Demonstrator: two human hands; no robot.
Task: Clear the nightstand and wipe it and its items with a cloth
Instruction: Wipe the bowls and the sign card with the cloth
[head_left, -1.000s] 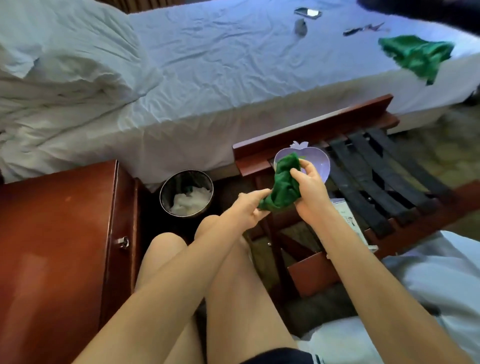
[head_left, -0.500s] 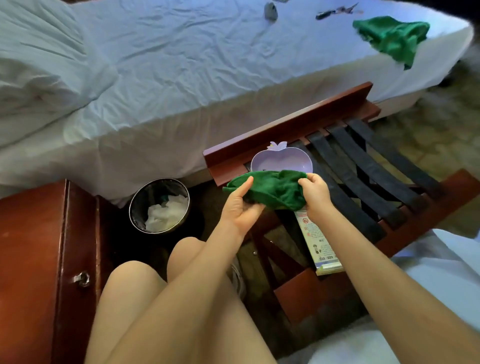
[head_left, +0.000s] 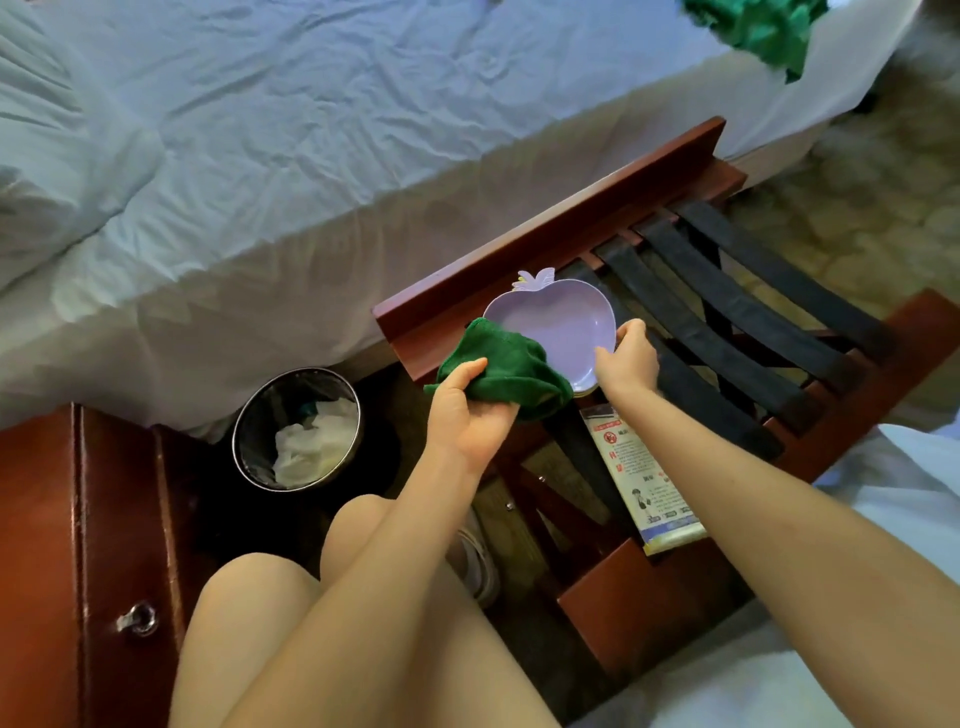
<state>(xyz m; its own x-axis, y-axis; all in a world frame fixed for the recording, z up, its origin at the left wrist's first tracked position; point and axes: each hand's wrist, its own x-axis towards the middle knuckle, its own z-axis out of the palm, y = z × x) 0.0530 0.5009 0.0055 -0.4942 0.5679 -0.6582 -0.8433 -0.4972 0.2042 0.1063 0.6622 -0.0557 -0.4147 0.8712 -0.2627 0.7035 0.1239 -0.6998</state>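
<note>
Over the near-left corner of the wooden luggage rack, a person holds a smooth, glossy lilac dish shaped like an apple, with a little leaf tab pointing at the rack's raised back rail. The right hand pinches the dish's right rim, thumb on the inside and fingers wrapped round the outer edge. The left hand grips a bunched, fuzzy green cloth, thumb on top and fingers curled beneath, and the cloth drapes over the dish's near-left edge. The rack is reddish polished wood with square edges, spanned by flat black webbing straps with open gaps between them; its far-right half is bare strap. A long, narrow printed leaflet lies on the rack's near side, just below the dish; it carries a red circular sign and a small cartoon figure, but the writing is too small to read. Left of the rack, close to its corner, stands a round metal waste bin with crumpled white paper inside. Further left is the nightstand, the same red wood, with a shiny metal knob. Behind the rack runs the bed, its white sheet wrinkled, and a second green cloth lies on it beyond the rack's far end.
</note>
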